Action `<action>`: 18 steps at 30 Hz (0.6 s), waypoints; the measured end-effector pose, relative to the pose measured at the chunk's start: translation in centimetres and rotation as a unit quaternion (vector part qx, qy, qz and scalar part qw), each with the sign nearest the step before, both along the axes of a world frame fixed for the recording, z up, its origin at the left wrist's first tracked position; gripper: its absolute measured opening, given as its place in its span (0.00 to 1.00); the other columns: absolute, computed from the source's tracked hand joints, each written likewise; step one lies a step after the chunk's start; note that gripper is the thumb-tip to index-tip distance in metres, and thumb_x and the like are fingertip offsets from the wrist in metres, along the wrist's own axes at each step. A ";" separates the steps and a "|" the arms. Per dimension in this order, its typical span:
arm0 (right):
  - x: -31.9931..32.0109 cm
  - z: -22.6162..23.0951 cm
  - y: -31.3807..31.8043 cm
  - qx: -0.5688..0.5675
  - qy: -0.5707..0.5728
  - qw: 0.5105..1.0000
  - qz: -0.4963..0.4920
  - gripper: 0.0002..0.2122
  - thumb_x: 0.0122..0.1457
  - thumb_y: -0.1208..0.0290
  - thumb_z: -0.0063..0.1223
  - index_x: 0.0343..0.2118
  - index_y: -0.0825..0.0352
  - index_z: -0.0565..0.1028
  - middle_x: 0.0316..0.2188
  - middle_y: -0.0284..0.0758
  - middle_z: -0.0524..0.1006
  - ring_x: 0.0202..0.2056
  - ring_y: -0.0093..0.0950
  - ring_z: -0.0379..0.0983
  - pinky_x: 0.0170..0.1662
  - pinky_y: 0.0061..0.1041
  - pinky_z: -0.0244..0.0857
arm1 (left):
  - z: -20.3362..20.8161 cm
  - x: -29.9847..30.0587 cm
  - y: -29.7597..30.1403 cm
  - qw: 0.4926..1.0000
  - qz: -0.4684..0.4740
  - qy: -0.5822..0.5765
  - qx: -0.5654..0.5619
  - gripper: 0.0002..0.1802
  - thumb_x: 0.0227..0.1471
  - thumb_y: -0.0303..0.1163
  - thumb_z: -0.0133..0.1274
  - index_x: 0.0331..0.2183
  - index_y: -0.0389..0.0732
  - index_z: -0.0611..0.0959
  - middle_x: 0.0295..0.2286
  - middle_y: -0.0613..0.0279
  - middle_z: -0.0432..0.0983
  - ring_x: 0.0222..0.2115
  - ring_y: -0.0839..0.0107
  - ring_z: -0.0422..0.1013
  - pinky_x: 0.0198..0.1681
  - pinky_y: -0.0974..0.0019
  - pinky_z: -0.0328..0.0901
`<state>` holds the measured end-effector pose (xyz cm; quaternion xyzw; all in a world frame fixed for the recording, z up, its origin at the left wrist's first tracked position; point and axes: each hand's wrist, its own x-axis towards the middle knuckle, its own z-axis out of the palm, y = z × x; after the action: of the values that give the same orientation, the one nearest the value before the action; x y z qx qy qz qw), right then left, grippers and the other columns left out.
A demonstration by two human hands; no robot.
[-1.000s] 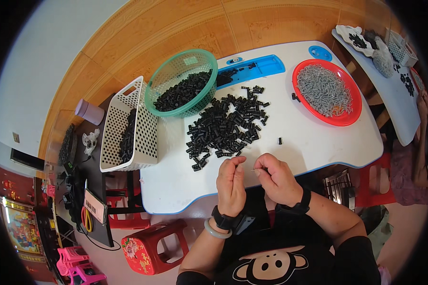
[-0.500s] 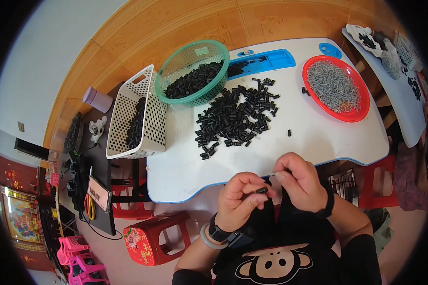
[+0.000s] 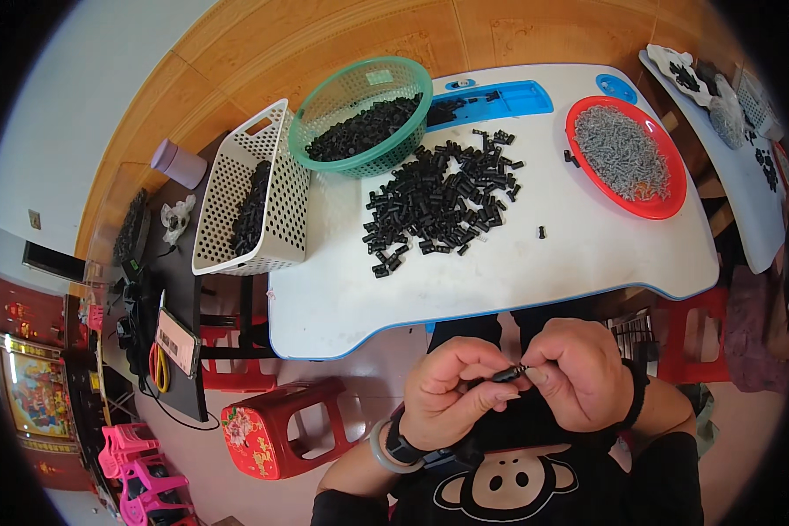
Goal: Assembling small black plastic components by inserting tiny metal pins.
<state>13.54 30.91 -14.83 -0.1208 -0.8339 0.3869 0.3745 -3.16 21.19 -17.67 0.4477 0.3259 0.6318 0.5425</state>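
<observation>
Above my lap, in front of the table's near edge, both hands meet. My left hand pinches a small black cylindrical plastic part between thumb and fingers. Closed at the part's right end, my right hand holds a small grey screw, mostly hidden by the fingertips. A heap of similar black parts lies on the white table. Grey screws fill a red plate at the far right. One black part lies alone between heap and plate.
Left of the heap, a green basket and a white perforated basket hold more black pieces. A blue tray sits at the table's back. A red stool stands left of me; a second table is at right.
My right hand has brought the screw over to the end of the black part, and the hands now touch. Both hands sit slightly lower in view. The view has shifted a little.
</observation>
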 end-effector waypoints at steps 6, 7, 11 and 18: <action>0.1 0.7 -0.2 0.037 -0.031 0.999 -0.002 0.09 0.48 0.82 0.54 0.32 0.69 0.70 0.24 0.36 0.72 0.21 0.35 0.70 0.24 0.28 0.63 | 0.2 0.1 -0.3 0.997 0.028 0.076 0.005 0.14 0.51 0.17 0.54 0.41 0.30 0.72 0.34 0.58 0.77 0.27 0.81 0.72 0.30 0.80 0.67; 0.2 0.7 -0.3 0.037 -0.032 0.999 -0.003 0.09 0.48 0.82 0.54 0.32 0.69 0.70 0.24 0.36 0.72 0.21 0.35 0.70 0.24 0.28 0.63 | 0.1 0.2 -0.2 0.997 0.028 0.066 0.001 0.14 0.51 0.18 0.54 0.41 0.31 0.72 0.33 0.59 0.77 0.27 0.81 0.72 0.29 0.80 0.66; 0.1 0.0 -0.2 -0.020 -0.022 1.000 -0.004 0.08 0.49 0.81 0.55 0.33 0.69 0.70 0.24 0.37 0.73 0.22 0.34 0.71 0.24 0.28 0.64 | 0.1 0.5 -0.1 0.997 0.018 0.056 -0.046 0.12 0.53 0.20 0.53 0.41 0.32 0.72 0.29 0.61 0.78 0.26 0.81 0.72 0.29 0.79 0.66; 0.6 -0.5 -0.5 -0.242 -0.007 0.970 -0.002 0.08 0.60 0.77 0.44 0.41 0.70 0.68 0.26 0.34 0.72 0.23 0.22 0.69 0.27 0.21 0.63 | 0.2 0.3 -0.1 0.992 -0.061 -0.007 -0.107 0.13 0.54 0.20 0.51 0.42 0.31 0.71 0.34 0.53 0.75 0.30 0.72 0.73 0.36 0.72 0.68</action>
<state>14.13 30.42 -15.36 -0.2120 -0.7180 0.5758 0.3286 -2.90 21.13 -17.50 0.4018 0.3594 0.5621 0.6272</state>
